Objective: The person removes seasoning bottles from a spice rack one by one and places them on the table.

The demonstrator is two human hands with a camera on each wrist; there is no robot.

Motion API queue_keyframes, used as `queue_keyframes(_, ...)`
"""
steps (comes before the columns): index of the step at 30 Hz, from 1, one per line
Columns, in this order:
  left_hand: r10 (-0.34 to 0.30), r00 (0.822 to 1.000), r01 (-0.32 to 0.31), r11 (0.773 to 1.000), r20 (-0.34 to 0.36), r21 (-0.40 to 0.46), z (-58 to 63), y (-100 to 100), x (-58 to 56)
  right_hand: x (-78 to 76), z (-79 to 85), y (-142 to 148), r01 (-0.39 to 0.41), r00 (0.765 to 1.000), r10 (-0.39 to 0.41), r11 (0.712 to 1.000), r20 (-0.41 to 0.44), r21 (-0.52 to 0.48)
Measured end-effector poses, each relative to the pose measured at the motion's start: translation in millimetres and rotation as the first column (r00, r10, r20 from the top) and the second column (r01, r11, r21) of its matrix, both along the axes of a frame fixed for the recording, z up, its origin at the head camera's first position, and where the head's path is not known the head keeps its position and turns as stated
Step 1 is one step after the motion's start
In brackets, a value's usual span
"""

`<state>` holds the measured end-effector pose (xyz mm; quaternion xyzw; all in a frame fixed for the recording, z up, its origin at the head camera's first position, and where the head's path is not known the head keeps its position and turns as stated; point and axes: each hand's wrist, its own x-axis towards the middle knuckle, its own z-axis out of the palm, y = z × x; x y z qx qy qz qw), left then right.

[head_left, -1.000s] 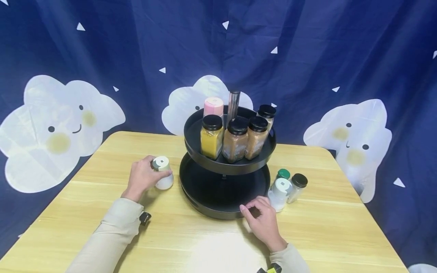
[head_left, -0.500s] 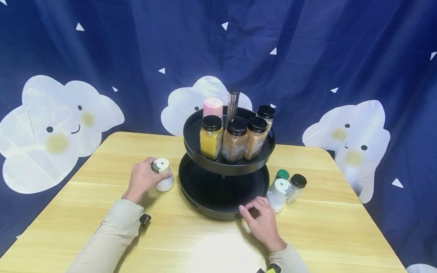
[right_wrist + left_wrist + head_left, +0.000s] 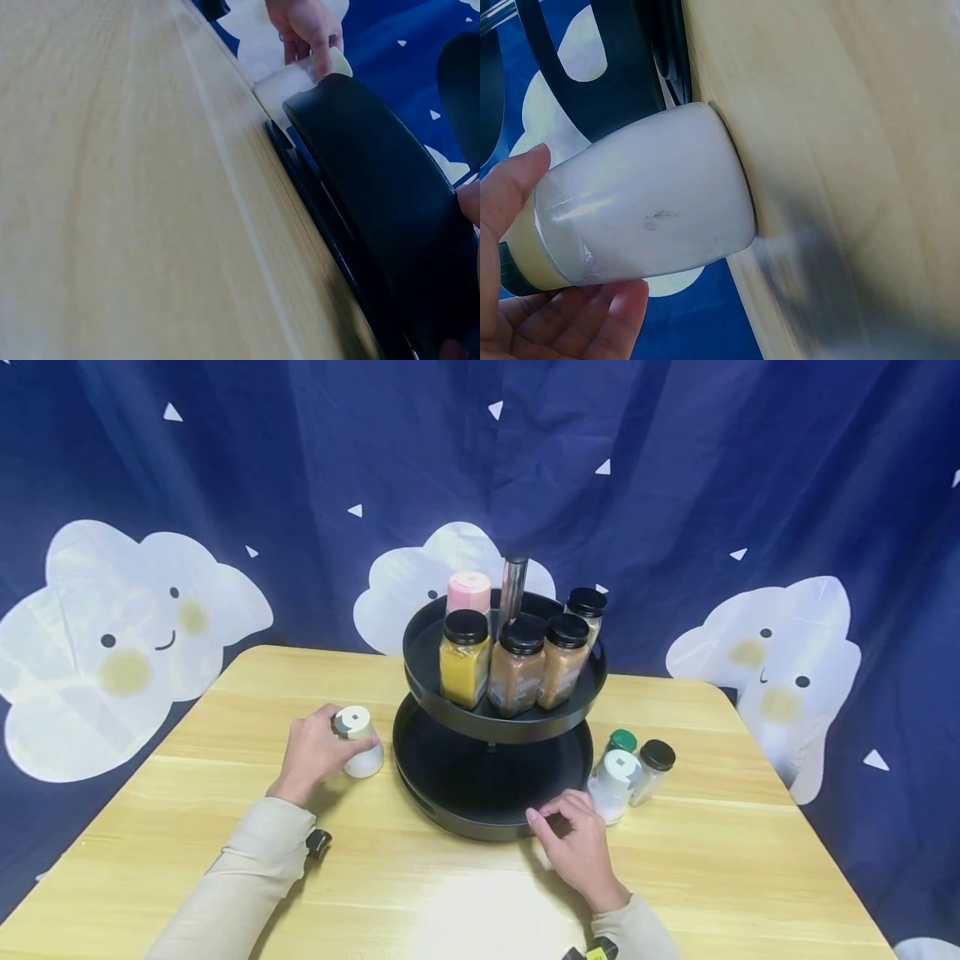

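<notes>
My left hand [image 3: 309,753] grips a white shaker bottle [image 3: 365,763] around its cream-coloured cap, left of a black two-tier turntable [image 3: 480,832]. In the left wrist view the bottle [image 3: 652,195] has its base at the wooden table, with thumb and fingers on opposite sides of its upper part. My right hand [image 3: 581,846] is at the front right of the lower tier, fingers curled and thumb at the rim. The right wrist view shows fingertips [image 3: 469,201] at the edge of that rim [image 3: 375,172]; the rest of this hand is out of frame there.
On the upper tier stand a yellow spice jar [image 3: 464,672], two brown spice jars [image 3: 516,681], a pink-capped bottle [image 3: 469,592] and another black-lidded jar [image 3: 587,603]. Right of the turntable are a white shaker [image 3: 611,795], a green-capped container [image 3: 622,740] and a black-lidded jar [image 3: 655,760].
</notes>
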<state>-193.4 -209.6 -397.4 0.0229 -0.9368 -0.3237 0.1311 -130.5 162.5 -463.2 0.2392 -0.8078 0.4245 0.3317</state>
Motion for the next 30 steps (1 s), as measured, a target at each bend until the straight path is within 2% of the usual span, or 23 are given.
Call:
queue_keyframes(12, -0.011, 1.0, 0.011, 1.0, 0.023, -0.004, 2.7, 5, 1.2, -2.3, 3.8, 1, 0.008, 1.0, -0.008, 1.0, -0.007, 0.029)
queue_keyframes(20, -0.028, 0.998, 0.026, 0.999, 0.062, 0.032, 1.1, 6, 1.7, -2.6, 16.3, 5, 0.019, 1.0, -0.019, 0.997, 0.002, 0.072)
queue_keyframes(25, -0.058, 0.994, 0.05, 0.995, 0.097, 0.083, 4.6, 3, 3.8, 1.0, 25.5, 6, 0.042, 0.999, -0.043, 0.993, 0.008, 0.113)
queue_keyframes(28, -0.063, 0.995, 0.053, 0.991, 0.078, 0.125, 10.8, 0, 8.0, 3.4, 32.2, 5, 0.059, 0.998, -0.056, 0.988, -0.022, 0.144)
queue_keyframes(30, -0.062, 0.997, 0.055, 0.986, 0.037, 0.157, 17.5, -1, 11.6, 4.5, 38.6, 3, 0.062, 0.997, -0.053, 0.987, -0.06, 0.151)
